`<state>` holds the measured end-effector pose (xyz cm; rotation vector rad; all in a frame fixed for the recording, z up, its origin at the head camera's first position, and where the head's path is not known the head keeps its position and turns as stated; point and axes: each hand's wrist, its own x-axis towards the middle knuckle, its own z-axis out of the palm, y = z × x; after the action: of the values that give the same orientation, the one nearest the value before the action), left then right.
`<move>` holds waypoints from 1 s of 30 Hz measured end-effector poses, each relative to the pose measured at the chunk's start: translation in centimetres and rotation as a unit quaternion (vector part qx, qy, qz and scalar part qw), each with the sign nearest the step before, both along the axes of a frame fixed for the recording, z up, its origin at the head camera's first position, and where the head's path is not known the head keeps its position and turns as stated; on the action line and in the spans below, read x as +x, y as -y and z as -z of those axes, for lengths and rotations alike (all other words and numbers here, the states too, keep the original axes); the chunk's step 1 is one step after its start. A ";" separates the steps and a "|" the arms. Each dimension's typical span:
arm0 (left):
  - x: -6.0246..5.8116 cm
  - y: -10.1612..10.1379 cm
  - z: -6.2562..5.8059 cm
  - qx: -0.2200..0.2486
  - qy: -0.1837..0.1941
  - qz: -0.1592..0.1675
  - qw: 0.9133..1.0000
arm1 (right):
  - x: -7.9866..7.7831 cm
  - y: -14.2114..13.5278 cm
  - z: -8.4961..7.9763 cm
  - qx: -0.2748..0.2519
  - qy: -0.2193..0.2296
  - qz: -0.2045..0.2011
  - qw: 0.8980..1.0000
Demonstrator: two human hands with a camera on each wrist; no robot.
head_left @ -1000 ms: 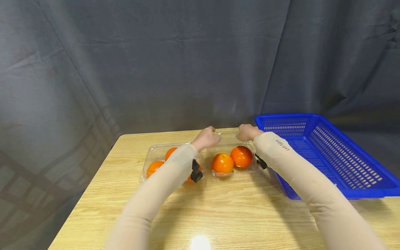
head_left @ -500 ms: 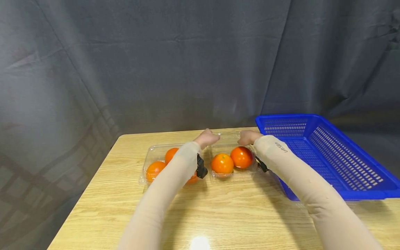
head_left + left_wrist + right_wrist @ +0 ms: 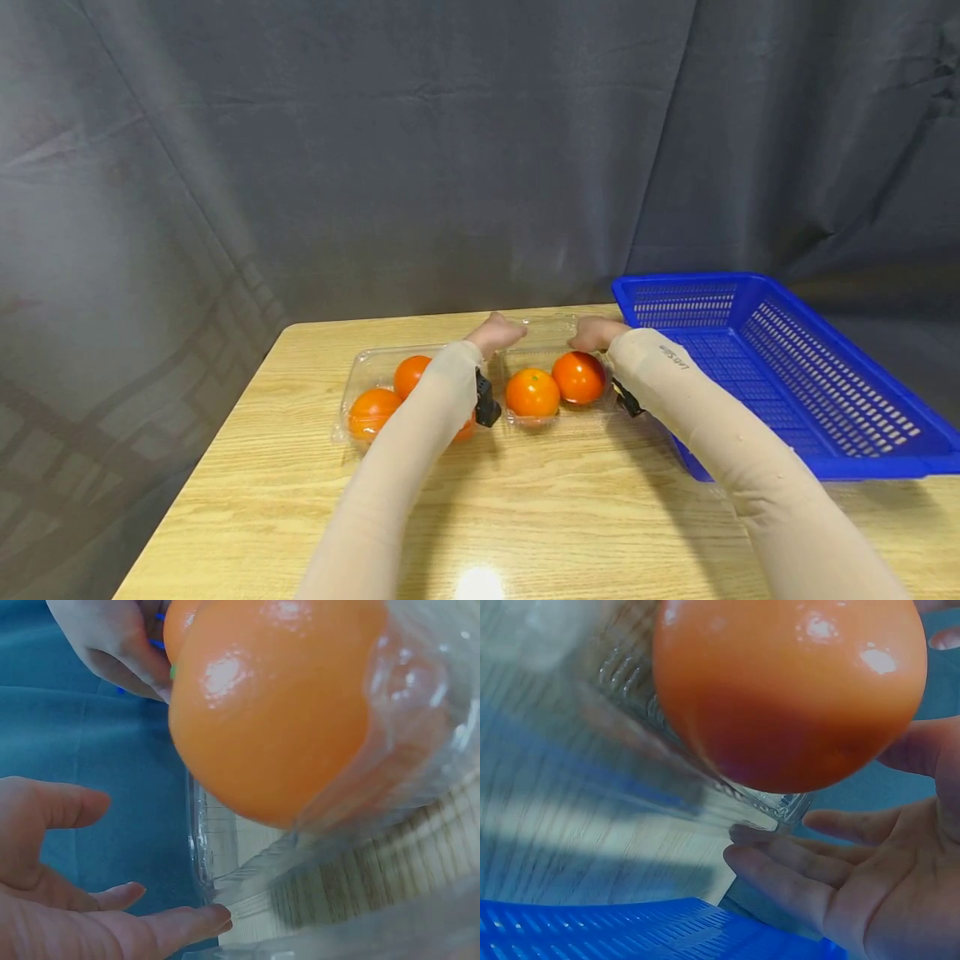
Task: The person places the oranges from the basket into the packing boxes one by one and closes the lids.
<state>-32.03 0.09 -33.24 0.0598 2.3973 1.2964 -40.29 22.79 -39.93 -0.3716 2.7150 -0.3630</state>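
Observation:
A clear plastic clamshell box (image 3: 592,417) sits mid-table with its lid (image 3: 551,331) raised at the back. Inside it are two oranges, a lighter one (image 3: 532,393) on the left and a redder one (image 3: 578,377) on the right. My left hand (image 3: 497,333) is at the lid's left side, thumb and fingers (image 3: 176,926) spread apart, one fingertip right at the box's edge. My right hand (image 3: 595,332) is at the lid's right side. In the right wrist view its extended fingers (image 3: 780,874) reach the box's corner, the thumb partly behind the orange.
Left of this box stands another clear box (image 3: 360,367) of oranges, partly hidden by my left sleeve (image 3: 427,425). A blue perforated basket (image 3: 847,350) stands on the right, close by my right forearm. A dark curtain (image 3: 450,167) hangs behind the wooden table (image 3: 247,475).
My left hand has dropped slightly and its wrist has shifted right. My right hand has lowered and turned a little. The oranges and lid stay nearly where they were.

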 end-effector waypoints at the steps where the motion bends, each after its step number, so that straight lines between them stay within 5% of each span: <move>1: 0.0 0.0 0.0 0.002 0.000 -0.002 1.000 | 1.2 0.7 -1.2 0.011 0.008 0.010 1.000; 5: 0.2 0.1 0.0 0.013 -0.001 -0.006 1.000 | 5.9 3.0 -5.7 0.022 0.011 0.032 0.999; 9: 0.4 0.3 -0.2 0.022 0.007 0.004 1.000 | 8.2 3.5 -7.8 0.021 0.001 0.024 0.999; 25: 0.9 1.0 -1.7 0.010 0.010 0.024 1.000 | 8.8 3.4 -9.0 -0.011 0.032 0.070 0.997; 30: 0.4 1.3 -1.3 0.021 0.012 0.020 1.000 | 8.5 3.3 -8.7 -0.039 0.041 0.083 0.995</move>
<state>-31.63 -1.17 -31.97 0.1038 2.3372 1.3229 -31.80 19.50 -31.23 -0.1476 2.6635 -0.5185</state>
